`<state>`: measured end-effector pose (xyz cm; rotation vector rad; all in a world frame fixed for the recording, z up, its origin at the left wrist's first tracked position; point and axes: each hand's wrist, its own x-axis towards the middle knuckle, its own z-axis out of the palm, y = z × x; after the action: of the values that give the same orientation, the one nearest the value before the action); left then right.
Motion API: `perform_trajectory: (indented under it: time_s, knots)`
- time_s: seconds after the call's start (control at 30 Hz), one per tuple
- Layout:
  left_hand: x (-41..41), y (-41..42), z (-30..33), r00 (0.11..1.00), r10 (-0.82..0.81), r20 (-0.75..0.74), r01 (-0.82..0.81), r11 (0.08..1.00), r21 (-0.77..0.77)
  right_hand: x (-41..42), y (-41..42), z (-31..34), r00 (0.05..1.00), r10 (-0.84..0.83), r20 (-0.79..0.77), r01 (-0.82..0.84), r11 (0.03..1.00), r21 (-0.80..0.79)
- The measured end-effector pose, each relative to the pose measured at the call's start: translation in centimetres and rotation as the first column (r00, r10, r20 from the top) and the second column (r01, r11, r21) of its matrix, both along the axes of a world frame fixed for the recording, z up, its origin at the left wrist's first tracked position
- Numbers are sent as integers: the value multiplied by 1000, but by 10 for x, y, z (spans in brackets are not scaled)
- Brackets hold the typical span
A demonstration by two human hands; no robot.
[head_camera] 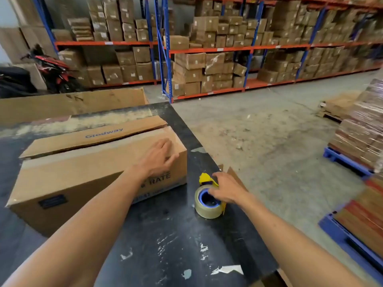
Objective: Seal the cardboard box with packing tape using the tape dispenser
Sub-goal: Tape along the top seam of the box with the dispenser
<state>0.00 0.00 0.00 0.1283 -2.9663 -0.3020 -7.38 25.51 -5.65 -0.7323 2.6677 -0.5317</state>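
Note:
A long brown cardboard box (68,177) lies on the black table (170,245). Its near top flap is folded down and the far flap, printed "Glodway", stands slightly raised, leaving a gap along the seam. My left hand (160,157) rests flat on the near flap close to the box's right end, fingers spread. To the right of the box stands a yellow tape dispenser (207,201) with a clear tape roll on a blue core. My right hand (227,190) lies over the dispenser's top, fingers curled onto the roll and frame, which still rest on the table.
The table's right edge (238,195) drops to a concrete floor. Blue pallets with wrapped goods (360,141) stand at right. A large open carton (72,102) sits behind the table. Shelving racks full of boxes (207,59) line the back; a motorbike (53,69) is parked at left.

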Motion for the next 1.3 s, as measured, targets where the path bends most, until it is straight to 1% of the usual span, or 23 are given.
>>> perform_trajectory:
  time_s: [0.1,0.2,0.27,0.3,0.33,0.37,0.4,0.43,0.5,0.53,0.6,0.7,0.8,0.9,0.93,1.0,1.03,1.13,1.2,1.27,1.3]
  knots:
    - [3,1,-7,999,-9,-41,4,992,-123,-1,-5,-21,998,-48,30,45,996,74]
    - [3,1,-8,999,-32,-17,30,994,-107,-2,-9,-33,987,-149,62,143,985,97]
    - [-1,-6,-7,999,-36,16,37,996,-81,-10,-11,-38,983,-171,67,166,983,74]
    - [-3,-10,-4,999,-43,33,45,996,-75,-15,-11,-40,980,-174,95,170,984,56]
    - [-6,-16,1,997,-64,53,69,994,-90,-16,-11,-38,973,-181,144,179,984,25]
    - [-8,-21,6,993,-82,83,92,987,-133,-18,-10,-35,957,-196,212,208,977,-38]
    - [-8,-26,10,990,-85,116,106,977,-185,-15,-9,-26,932,-202,302,252,958,-136]
    - [-7,-31,12,986,-57,158,91,972,-217,-14,-8,-20,887,-202,416,324,913,-247]
    - [1,-35,10,974,49,221,-5,981,-194,-17,-5,-8,769,-139,624,464,792,-397]
    - [4,-34,6,967,90,237,-50,984,-172,-21,-4,-5,719,-93,689,515,737,-438]
    - [6,-31,4,965,94,245,-58,987,-149,-26,-3,8,647,3,763,571,660,-488]
    - [9,-27,11,962,93,256,-63,991,-122,-27,-6,41,608,159,778,601,547,-582]
    - [14,-21,12,960,84,265,-55,992,-114,-30,-12,76,544,305,782,624,476,-619]
    - [17,-12,9,965,59,257,-34,994,-101,-31,-27,104,561,353,749,585,471,-660]
    - [17,-8,8,965,59,256,-34,995,-99,-29,-33,112,558,386,734,570,464,-678]
    - [16,4,6,968,56,244,-33,995,-97,-24,-45,129,523,490,697,544,438,-716]
    - [14,12,5,972,51,231,-29,995,-96,-22,-51,138,524,526,670,521,425,-740]
    - [8,41,2,982,37,188,-14,992,-124,-16,-69,153,557,570,604,458,396,-796]
    - [4,59,0,984,32,175,-9,991,-131,-13,-77,160,529,609,591,435,403,-805]
    - [4,72,2,982,25,188,-11,997,-73,-10,-83,166,498,653,571,378,429,-820]
    - [3,74,2,980,21,200,-14,999,-37,-11,-85,168,512,654,557,342,440,-830]
